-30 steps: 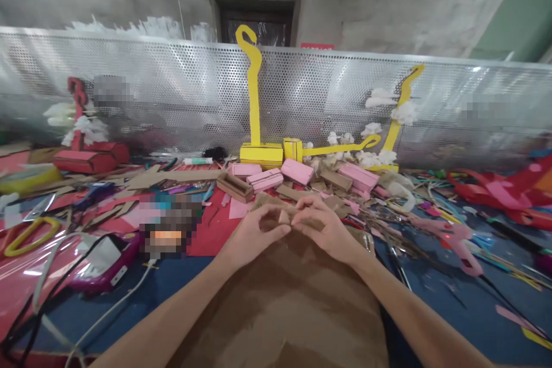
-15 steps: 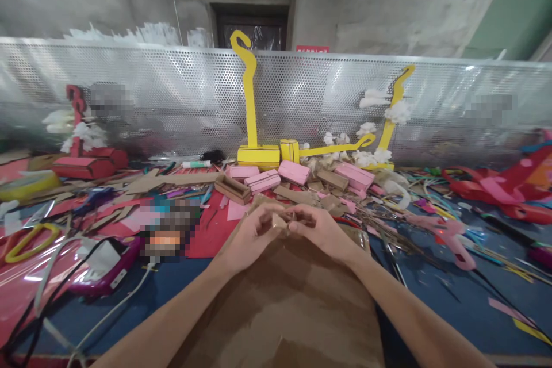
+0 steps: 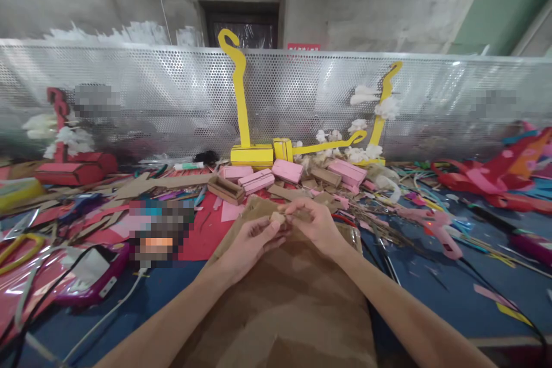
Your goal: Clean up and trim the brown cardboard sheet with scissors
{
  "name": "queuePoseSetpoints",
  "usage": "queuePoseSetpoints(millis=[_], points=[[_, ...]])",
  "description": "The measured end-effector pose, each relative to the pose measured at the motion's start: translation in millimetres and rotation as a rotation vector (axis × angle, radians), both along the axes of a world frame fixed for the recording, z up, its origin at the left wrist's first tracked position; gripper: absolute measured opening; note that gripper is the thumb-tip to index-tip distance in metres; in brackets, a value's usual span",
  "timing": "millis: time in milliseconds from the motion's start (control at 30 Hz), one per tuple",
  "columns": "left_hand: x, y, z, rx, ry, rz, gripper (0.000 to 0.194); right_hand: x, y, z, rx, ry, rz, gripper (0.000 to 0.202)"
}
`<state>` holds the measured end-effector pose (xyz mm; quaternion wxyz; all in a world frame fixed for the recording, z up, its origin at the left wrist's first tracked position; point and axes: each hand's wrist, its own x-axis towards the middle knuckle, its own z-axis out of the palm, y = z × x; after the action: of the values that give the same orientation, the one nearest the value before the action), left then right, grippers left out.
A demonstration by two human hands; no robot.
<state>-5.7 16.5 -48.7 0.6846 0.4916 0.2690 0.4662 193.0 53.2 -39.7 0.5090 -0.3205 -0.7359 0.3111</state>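
Between my two hands is a small tan piece of cardboard (image 3: pixel 278 218), folded or bent, its exact form partly hidden by fingers. My left hand (image 3: pixel 254 237) is closed on it, thumb against its front side. My right hand (image 3: pixel 311 224) pinches at its right edge with thumb and forefinger. Both hands hover over a large brown sheet of packing paper (image 3: pixel 297 293) that covers the near middle of the table. Just beyond lie an open brown cardboard box (image 3: pixel 226 190) and several small pink boxes (image 3: pixel 256 181).
A pink glue gun (image 3: pixel 435 227) lies at right with its cord. Yellow boxes with tall hooked strips (image 3: pixel 240 98) stand against a perforated metal screen (image 3: pixel 172 98). Scissors with yellow handles (image 3: pixel 19 250) and a purple device (image 3: pixel 95 282) are at left, amid cardboard scraps.
My right hand has lifted slightly off the piece's front and now grips its right edge. My left hand has turned, showing more of its fingers. The whole view has shifted slightly.
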Motion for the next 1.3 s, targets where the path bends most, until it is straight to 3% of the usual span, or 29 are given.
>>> queuePoseSetpoints(millis=[167, 367, 533, 700, 967, 1167, 1300], points=[[-4, 7, -7.6, 0.038, -0.016, 0.063, 0.028, 1, 1, 1.0, 0.105, -0.081, -0.014, 0.014], [-10, 17, -14.1, 0.057, -0.004, 0.169, 0.029, -2, -9, 4.0, 0.071, -0.212, 0.13, 0.026], [-13, 17, -12.1, 0.111, 0.04, 0.155, 0.03, -5, -12, 3.1, 0.039, -0.182, 0.178, 0.029], [-14, 16, -6.8, 0.22, 0.19, 0.119, 0.028, -7, -13, 0.5, 0.023, -0.148, 0.18, 0.047], [-12, 8, 1.4, 0.393, 0.419, 0.115, 0.03, -5, -10, 0.8, 0.071, -0.193, 0.085, 0.014], [-6, 5, -5.6, 0.467, 0.502, 0.109, 0.03, -3, -7, -3.4, 0.133, -0.21, -0.028, 0.014], [-8, 10, -7.3, 0.516, 0.607, 0.143, 0.038, -5, -7, -8.5, 0.042, -0.201, -0.003, 0.014]])
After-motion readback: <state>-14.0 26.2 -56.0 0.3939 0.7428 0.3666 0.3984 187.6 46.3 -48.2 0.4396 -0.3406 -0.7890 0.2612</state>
